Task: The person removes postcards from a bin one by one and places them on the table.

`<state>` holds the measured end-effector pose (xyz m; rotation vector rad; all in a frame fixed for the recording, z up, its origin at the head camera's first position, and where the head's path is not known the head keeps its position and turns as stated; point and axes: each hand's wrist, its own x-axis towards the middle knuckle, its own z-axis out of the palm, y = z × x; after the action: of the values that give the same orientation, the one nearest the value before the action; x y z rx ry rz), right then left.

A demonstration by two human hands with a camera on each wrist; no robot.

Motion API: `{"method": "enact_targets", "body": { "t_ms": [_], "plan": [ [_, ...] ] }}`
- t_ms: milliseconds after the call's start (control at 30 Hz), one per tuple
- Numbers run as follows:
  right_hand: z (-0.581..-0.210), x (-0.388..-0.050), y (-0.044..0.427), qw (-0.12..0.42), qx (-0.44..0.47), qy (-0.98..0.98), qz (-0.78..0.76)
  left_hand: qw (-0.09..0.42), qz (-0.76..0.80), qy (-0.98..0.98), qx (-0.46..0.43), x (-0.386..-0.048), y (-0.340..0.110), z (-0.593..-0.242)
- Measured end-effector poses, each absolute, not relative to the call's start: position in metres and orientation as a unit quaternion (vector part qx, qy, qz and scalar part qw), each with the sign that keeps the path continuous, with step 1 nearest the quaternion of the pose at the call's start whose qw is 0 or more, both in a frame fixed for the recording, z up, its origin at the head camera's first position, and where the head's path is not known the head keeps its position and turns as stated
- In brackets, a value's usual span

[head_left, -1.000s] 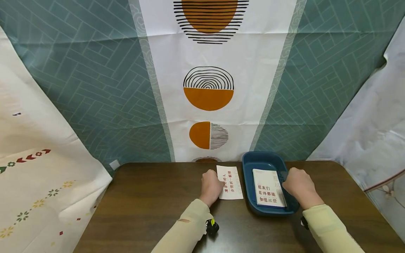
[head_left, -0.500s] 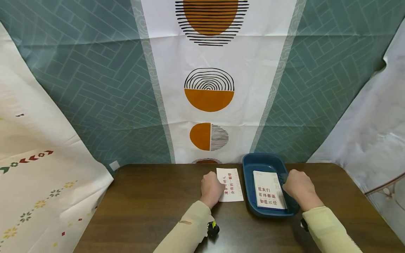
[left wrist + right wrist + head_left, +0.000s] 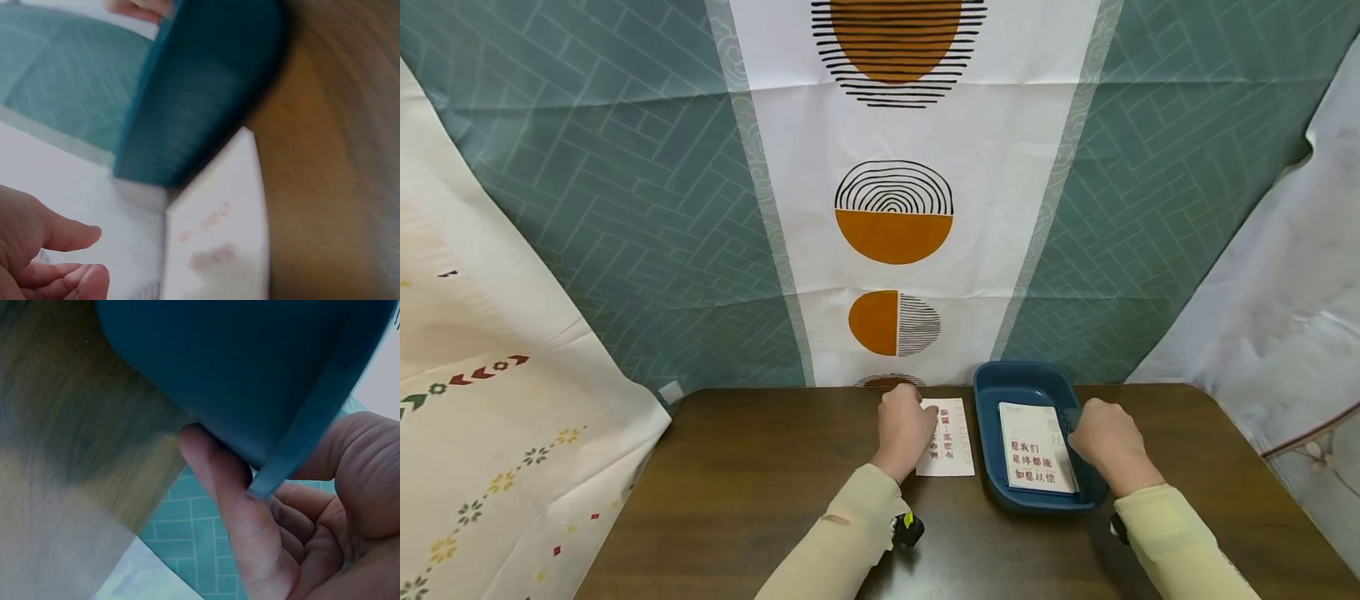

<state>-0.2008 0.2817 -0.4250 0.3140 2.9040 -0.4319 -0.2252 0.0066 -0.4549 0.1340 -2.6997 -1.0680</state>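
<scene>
A white card (image 3: 955,437) with red printed characters lies flat on the brown table, just left of a blue plastic tray (image 3: 1030,379). Over the card's left edge is my left hand (image 3: 906,429); in the left wrist view its thumb and fingers are apart, nothing between them, and the card (image 3: 219,231) is blurred. My right hand (image 3: 1108,437) grips the tray's right rim, thumb inside and fingers outside, as the right wrist view shows at the tray wall (image 3: 294,444). Inside the tray sits a stack of similar cards (image 3: 1037,450).
The brown table (image 3: 760,483) ends at the back against a green and white patterned cloth (image 3: 895,125). A cream cloth (image 3: 490,433) hangs at the left and a white cloth (image 3: 1285,333) at the right.
My left hand has risen off the card, its thumb now spread from the fingers, and the card stays on the table. The right hand and the tray have kept their places.
</scene>
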Motion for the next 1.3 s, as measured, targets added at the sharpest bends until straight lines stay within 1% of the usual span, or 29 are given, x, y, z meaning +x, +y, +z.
{"method": "enact_targets", "body": {
  "t_ms": [133, 267, 467, 567, 800, 1067, 1133, 1300],
  "plan": [
    [-0.423, -0.201, 0.283, 0.096, 0.108, 0.979, -0.144, 0.141, -0.381, -0.914, 0.003, -0.223, 0.02, -0.429],
    [-0.423, -0.2, 0.284, 0.098, 0.113, 0.977, -0.149, 0.177, -0.381, -0.906, -0.048, -0.217, 0.037, -0.409],
    [-0.423, -0.199, 0.284, 0.095, 0.118, 0.977, -0.153, 0.198, -0.361, -0.904, -0.11, -0.205, 0.061, -0.397],
    [-0.423, -0.199, 0.284, 0.096, 0.117, 0.977, -0.152, 0.186, -0.332, -0.917, -0.122, -0.199, 0.073, -0.401],
    [-0.425, -0.201, 0.283, 0.096, 0.113, 0.978, -0.147, 0.13, -0.269, -0.943, -0.149, -0.186, 0.101, -0.422],
    [-0.426, -0.202, 0.282, 0.095, 0.112, 0.978, -0.146, 0.068, -0.237, -0.96, -0.135, -0.18, 0.125, -0.446],
    [-0.426, -0.202, 0.282, 0.092, 0.11, 0.979, -0.145, 0.061, -0.228, -0.963, -0.134, -0.18, 0.128, -0.451],
    [-0.426, -0.202, 0.283, 0.09, 0.108, 0.98, -0.143, 0.062, -0.184, -0.97, -0.146, -0.181, 0.133, -0.464]
  ]
}}
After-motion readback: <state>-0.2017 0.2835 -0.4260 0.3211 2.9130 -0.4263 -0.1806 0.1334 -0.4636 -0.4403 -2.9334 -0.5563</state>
